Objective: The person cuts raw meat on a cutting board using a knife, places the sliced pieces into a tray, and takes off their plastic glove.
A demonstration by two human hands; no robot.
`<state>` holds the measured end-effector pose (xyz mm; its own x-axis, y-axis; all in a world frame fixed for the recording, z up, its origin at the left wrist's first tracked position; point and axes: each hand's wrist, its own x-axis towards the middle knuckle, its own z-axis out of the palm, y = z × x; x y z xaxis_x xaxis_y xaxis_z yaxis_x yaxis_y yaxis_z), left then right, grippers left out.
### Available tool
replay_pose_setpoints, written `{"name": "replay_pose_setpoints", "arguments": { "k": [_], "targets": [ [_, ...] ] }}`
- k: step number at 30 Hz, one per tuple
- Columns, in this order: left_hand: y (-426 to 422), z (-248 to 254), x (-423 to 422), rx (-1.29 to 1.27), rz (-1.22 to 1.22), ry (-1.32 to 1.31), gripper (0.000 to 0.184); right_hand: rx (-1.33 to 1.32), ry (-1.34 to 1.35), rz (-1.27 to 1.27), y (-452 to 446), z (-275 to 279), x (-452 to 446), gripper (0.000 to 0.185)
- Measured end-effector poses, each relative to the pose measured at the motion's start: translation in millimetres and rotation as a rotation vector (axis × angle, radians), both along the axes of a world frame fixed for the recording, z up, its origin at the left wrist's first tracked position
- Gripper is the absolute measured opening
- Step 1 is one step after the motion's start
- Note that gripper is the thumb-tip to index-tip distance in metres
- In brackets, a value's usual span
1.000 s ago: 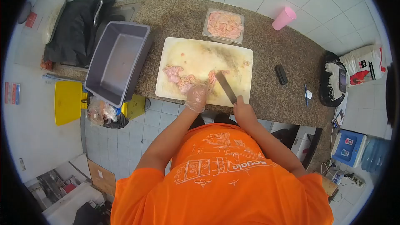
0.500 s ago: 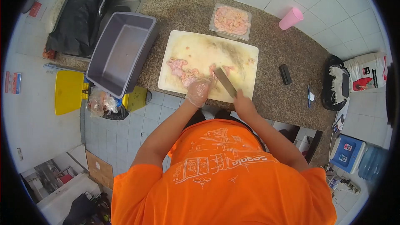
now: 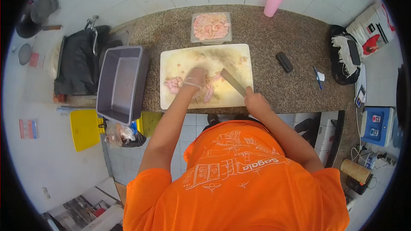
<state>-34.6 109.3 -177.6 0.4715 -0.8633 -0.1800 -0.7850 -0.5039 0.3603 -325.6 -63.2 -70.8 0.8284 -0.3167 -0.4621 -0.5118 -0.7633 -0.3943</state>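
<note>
My right hand (image 3: 257,104) is closed on the handle of a broad-bladed knife (image 3: 233,82). The blade points up and left over a white cutting board (image 3: 173,59), its tip beside a small piece of pink raw meat. My left hand (image 3: 196,77), in a clear plastic glove, is over the middle of the board; motion smears its fingers, so I cannot tell what they hold. Pale pink raw meat, which looks like chicken, lies around it: one piece (image 3: 173,84) to the left and another strip (image 3: 209,93) just right of the wrist.
Behind the board stands a clear tub of raw meat (image 3: 211,26). A grey plastic bin (image 3: 122,83) is at the left, above a yellow trash bin (image 3: 84,130). To the right are a pink cup (image 3: 273,3), a black case (image 3: 284,61) and a blue pen (image 3: 317,78).
My left hand has moved away from the knife, up and left across the board. The knife remains in my right hand. The whole view has turned and shifted.
</note>
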Motion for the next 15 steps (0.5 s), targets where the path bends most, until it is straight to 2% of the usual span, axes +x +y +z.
{"name": "replay_pose_setpoints", "arguments": {
  "k": [2,4,6,9,12,15],
  "targets": [
    [7.1,-57.3,24.9,-0.157,0.133,0.319,0.019,-0.032,-0.018,-0.044,-4.4,5.0,-6.0,0.022],
    [2.6,-47.0,21.5,-0.238,0.251,0.473,0.018,-0.021,-0.024,-0.076,-1.7,9.0,-7.7,0.023],
    [-2.1,29.1,-14.3,-0.253,0.361,0.451,0.017,0.032,-0.051,-0.067,4.2,1.6,-3.3,0.024],
    [7.9,27.1,-22.3,-0.148,0.304,0.277,0.019,0.061,-0.073,-0.059,9.1,-12.7,3.2,0.023],
    [14.4,21.0,-31.4,-0.304,0.156,0.033,0.011,-0.016,-0.073,-0.091,7.6,-12.8,-1.0,0.02],
    [11.4,18.7,-29.8,-0.349,0.238,0.068,0.013,-0.003,-0.118,-0.204,2.4,-1.9,-10.6,0.021]
  ]
}}
